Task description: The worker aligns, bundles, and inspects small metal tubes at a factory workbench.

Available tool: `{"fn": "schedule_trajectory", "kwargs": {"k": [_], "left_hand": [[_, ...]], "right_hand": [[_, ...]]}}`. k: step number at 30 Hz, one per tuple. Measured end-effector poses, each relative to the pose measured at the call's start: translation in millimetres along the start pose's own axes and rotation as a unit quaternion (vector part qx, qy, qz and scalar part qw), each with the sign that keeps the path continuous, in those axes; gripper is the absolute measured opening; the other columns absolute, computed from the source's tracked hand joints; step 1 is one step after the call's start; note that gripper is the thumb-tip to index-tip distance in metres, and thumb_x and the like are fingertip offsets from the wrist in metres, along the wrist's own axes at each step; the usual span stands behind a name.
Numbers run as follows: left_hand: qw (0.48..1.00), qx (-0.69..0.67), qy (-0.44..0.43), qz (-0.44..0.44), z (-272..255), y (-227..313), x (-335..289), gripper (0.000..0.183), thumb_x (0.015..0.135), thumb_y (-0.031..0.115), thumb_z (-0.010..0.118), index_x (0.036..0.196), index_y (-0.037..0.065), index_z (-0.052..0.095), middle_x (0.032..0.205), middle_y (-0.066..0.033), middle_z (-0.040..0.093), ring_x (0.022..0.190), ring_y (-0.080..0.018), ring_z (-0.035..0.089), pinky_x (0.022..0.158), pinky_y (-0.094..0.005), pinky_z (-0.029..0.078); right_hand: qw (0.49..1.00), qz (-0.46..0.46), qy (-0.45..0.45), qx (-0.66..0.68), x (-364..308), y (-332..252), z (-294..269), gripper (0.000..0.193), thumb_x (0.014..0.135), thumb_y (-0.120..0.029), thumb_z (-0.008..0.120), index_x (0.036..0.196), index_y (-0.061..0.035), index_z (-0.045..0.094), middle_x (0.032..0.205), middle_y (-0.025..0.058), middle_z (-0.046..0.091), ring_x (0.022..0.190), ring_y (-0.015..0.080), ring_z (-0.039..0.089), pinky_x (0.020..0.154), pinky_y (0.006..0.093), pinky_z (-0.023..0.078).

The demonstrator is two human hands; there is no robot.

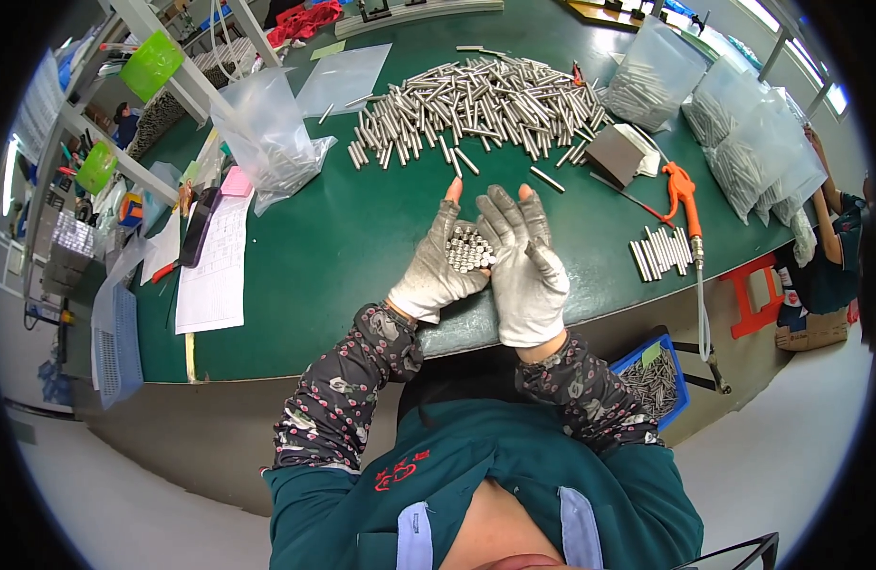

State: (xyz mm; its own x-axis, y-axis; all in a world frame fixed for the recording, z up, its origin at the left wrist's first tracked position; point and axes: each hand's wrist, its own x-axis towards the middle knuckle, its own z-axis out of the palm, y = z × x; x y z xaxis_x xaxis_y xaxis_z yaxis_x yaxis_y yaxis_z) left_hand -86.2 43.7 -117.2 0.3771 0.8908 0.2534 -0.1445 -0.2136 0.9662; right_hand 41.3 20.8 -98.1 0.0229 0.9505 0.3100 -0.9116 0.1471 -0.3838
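Note:
My left hand (436,265), in a worn white glove with bare fingertips, is wrapped round a bundle of short metal pins (469,249). The pins' round ends face up and sit close together. Right beside the bundle is my right hand (524,266), gloved the same way, its fingers stretched out and its palm showing. Its edge seems to touch the bundle's right side. Beyond both hands lies a wide heap of loose metal pins (476,106), with a single pin (547,180) apart from it at the near right.
Clear bags of pins (647,76) stand at the far right; another plastic bag (276,142) is at left. An orange air gun (682,195) lies by a row of pins (660,254). Paper sheets (213,271) lie left. Below the table's right edge is a blue bin (685,389).

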Motion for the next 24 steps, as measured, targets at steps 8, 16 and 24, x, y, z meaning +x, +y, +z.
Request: {"fn": "schedule_trajectory", "kwargs": {"k": [8,16,24], "left_hand": [[0.999,0.035,0.023,-0.018,6,7,1,0.110,0.061,-0.002,0.073,0.144,0.019,0.004,0.087,0.0009,0.053,0.078,-0.0083,0.053,0.072,-0.0213,0.045],[1.000,-0.003,0.014,0.006,17,7,0,0.109,0.062,-0.002,0.074,0.143,0.014,0.003,0.089,0.0005,0.054,0.079,-0.0086,0.054,0.073,-0.0225,0.045],[0.995,0.088,0.044,0.002,20,17,1,0.096,0.065,0.003,0.072,0.141,0.007,0.014,0.078,0.0040,0.053,0.071,-0.0058,0.052,0.071,-0.0202,0.045]], "right_hand": [[0.999,-0.007,0.017,0.030,2,-2,-5,0.059,0.076,-0.017,0.059,0.128,0.0016,0.035,0.129,0.0252,0.038,0.123,0.0350,0.037,0.105,0.0415,0.027],[1.000,-0.008,0.023,-0.011,2,1,-2,0.059,0.076,-0.016,0.056,0.128,0.0017,0.034,0.126,0.0243,0.042,0.121,0.0345,0.040,0.104,0.0411,0.028],[0.998,-0.011,0.026,0.053,3,-9,-8,0.054,0.077,-0.012,0.056,0.125,0.0039,0.037,0.127,0.0264,0.040,0.121,0.0367,0.039,0.104,0.0429,0.029]]}}
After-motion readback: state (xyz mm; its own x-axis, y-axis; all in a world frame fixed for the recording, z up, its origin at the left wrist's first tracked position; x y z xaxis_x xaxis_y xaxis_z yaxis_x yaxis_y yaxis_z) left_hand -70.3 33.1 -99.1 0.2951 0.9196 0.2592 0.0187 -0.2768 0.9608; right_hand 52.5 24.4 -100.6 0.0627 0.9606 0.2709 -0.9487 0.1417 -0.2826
